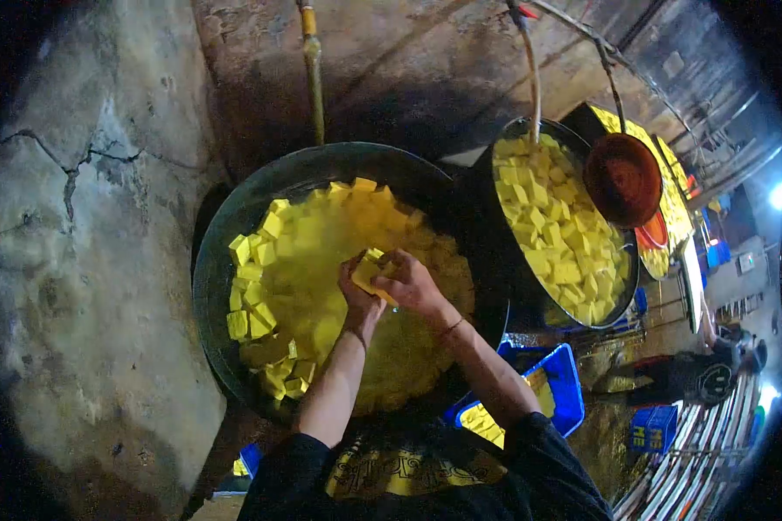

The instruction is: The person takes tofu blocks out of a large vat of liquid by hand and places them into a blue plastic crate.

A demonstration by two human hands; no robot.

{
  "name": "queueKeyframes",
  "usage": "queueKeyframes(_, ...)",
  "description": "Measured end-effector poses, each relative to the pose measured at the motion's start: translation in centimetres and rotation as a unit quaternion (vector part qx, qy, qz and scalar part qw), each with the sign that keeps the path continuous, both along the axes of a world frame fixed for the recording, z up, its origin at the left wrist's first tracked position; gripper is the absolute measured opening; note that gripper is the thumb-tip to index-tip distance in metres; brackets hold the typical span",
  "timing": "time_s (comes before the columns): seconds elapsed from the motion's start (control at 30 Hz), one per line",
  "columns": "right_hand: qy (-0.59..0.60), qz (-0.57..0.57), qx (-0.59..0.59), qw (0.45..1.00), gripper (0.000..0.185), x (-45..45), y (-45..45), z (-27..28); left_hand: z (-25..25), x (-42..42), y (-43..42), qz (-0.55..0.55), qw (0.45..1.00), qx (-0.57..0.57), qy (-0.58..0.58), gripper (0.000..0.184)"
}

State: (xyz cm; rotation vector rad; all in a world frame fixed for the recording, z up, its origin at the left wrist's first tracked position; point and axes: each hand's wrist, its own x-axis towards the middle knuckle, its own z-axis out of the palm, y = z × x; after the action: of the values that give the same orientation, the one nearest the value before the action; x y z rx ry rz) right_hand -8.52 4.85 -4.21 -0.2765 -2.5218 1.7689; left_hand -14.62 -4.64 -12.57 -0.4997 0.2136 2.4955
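Note:
Over the middle of a large dark wok (207,334), a yellow block (365,276) that looks like tofu is held between both my hands. My left hand (357,297) wraps it from the left and below. From the right, the closed fingers of my right hand (411,285) press against it. Cloudy yellow liquid (308,252) fills the wok beneath, with steam over it. Many similar tofu blocks (250,295) are heaped along the wok's left side, and more lie toward its far edge.
A second wok (627,291) full of tofu blocks stands at the right, with a reddish-brown bowl-shaped ladle (621,178) hanging over it. A blue crate (568,375) holding yellow blocks sits by my right elbow. A cracked wall (104,217) borders the left. Another person (704,378) is far right.

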Motion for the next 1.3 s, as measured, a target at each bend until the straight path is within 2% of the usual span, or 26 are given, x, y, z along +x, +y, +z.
queueKeyframes(0.03,0.014,0.007,-0.020,1.000,0.047,0.4,0.5,0.1,-0.3,0.5,1.0,0.065,0.995,-0.061,0.052,0.036)
queueKeyframes(0.07,0.027,0.014,-0.040,0.999,0.053,0.8,1.0,0.1,-0.8,1.0,1.5,0.057,0.995,-0.059,0.050,0.036)
queueKeyframes(0.13,0.061,0.072,0.192,0.977,0.061,1.8,0.9,4.8,-0.8,2.1,2.4,0.014,0.996,0.005,0.085,0.037)
queueKeyframes(0.17,0.058,0.060,0.191,0.978,0.061,2.5,1.0,6.3,1.8,3.1,3.0,-0.017,0.998,0.043,0.035,0.039)
queueKeyframes(0.2,0.060,0.019,0.259,0.964,0.066,3.2,1.1,7.7,2.5,3.6,3.7,-0.031,0.998,0.041,0.035,0.039)
queueKeyframes(0.23,0.060,-0.022,0.326,0.943,0.072,3.8,1.7,8.3,3.1,4.1,4.4,-0.044,0.995,0.051,0.078,0.042)
queueKeyframes(0.27,0.055,-0.037,0.324,0.944,0.072,4.4,2.8,8.5,3.7,4.8,5.3,-0.057,0.989,0.063,0.120,0.045)
queueKeyframes(0.3,0.015,-0.013,0.301,0.953,0.075,5.5,4.1,8.5,7.6,6.4,5.4,-0.086,0.988,0.053,0.116,0.056)
queueKeyframes(0.33,0.026,0.029,0.241,0.970,0.084,6.4,6.2,7.6,9.7,7.6,5.9,-0.110,0.986,0.049,0.111,0.056)
queueKeyframes(0.37,0.032,0.070,0.176,0.981,0.093,7.4,8.3,6.7,11.2,8.8,6.8,-0.138,0.979,-0.018,0.148,0.061)
queueKeyframes(0.47,0.016,0.026,-0.018,0.999,0.068,14.6,11.0,14.2,16.3,13.2,11.7,-0.178,0.964,-0.111,0.166,0.071)
queueKeyframes(0.5,0.085,-0.031,-0.189,0.978,0.057,18.1,11.1,14.9,18.4,15.7,13.2,-0.213,0.944,-0.135,0.214,0.075)
queueKeyframes(0.57,0.052,-0.110,-0.114,0.986,0.061,24.9,13.8,16.4,20.4,20.7,14.2,-0.334,0.880,0.078,0.330,0.074)
queueKeyframes(0.63,0.104,-0.176,-0.181,0.962,0.067,32.3,16.4,13.8,17.1,26.2,18.4,-0.370,0.815,-0.061,0.441,0.075)
queueKeyframes(0.67,0.165,-0.207,-0.213,0.940,0.061,34.7,16.4,13.0,15.7,28.4,19.6,-0.359,0.790,-0.158,0.471,0.076)
queueKeyframes(0.73,0.158,-0.327,-0.317,0.876,0.048,40.6,17.6,7.1,13.0,32.9,21.8,-0.350,0.708,-0.347,0.506,0.079)
queueKeyframes(0.8,0.072,-0.433,-0.397,0.806,0.037,46.6,19.3,-0.2,10.5,33.7,21.5,-0.382,0.751,-0.278,0.461,0.080)
queueKeyframes(0.83,0.065,-0.473,-0.398,0.784,0.032,50.1,20.3,-5.8,11.9,33.8,20.5,-0.411,0.753,-0.285,0.428,0.072)
queueKeyframes(0.87,-0.011,-0.520,-0.385,0.763,0.030,52.2,21.4,-9.0,12.2,33.5,20.2,-0.423,0.750,-0.293,0.415,0.068)
queueKeyframes(0.93,-0.086,-0.569,-0.260,0.775,0.037,55.9,23.2,-15.7,11.4,32.8,19.8,-0.432,0.741,-0.313,0.409,0.061)
queueKeyframes(0.97,-0.213,-0.596,-0.151,0.759,0.043,58.1,24.8,-20.3,10.1,32.5,19.7,-0.420,0.737,-0.331,0.414,0.060)
queueKeyframes(1.0,-0.334,-0.605,-0.038,0.722,0.050,58.2,25.5,-21.0,9.6,32.3,19.5,-0.411,0.731,-0.342,0.424,0.060)
queueKeyframes(1.03,-0.466,-0.602,0.151,0.631,0.065,57.5,25.0,-22.2,9.3,32.3,19.3,-0.408,0.724,-0.358,0.426,0.060)
queueKeyframes(1.07,-0.508,-0.573,0.211,0.607,0.075,57.1,24.6,-24.3,9.2,32.2,19.1,-0.403,0.718,-0.373,0.428,0.059)
queueKeyframes(1.17,-0.582,-0.573,0.130,0.562,0.078,55.0,21.3,-27.8,9.0,31.4,18.1,-0.392,0.712,-0.381,0.440,0.057)
queueKeyframes(1.3,-0.559,-0.538,0.123,0.619,0.089,55.6,20.4,-29.1,12.6,27.6,15.4,-0.350,0.716,-0.394,0.458,0.057)
